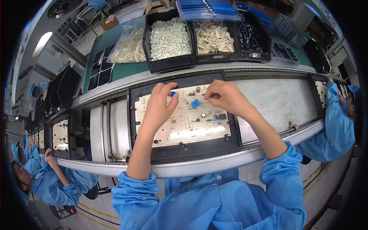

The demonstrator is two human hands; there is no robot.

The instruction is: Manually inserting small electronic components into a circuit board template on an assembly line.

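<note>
The cream circuit board (173, 135) lies in a black frame (235, 132), in front of the person, and the following directions are counted from its middle. At ten o'clock is the left hand (158, 106), above the board; its thumb and fingers grasp a small blue part (173, 94). At two o'clock is the right hand (231, 99), with the fingers curled and their tips close together; whether they pinch something, I cannot tell. Between one and two o'clock, two blue blocks (196, 104) stand side by side on the board. Farther, near twelve o'clock, a black bin (168, 63) contains white pieces (169, 40), and at eleven o'clock is a plastic bag (130, 48) of cream pieces.
</note>
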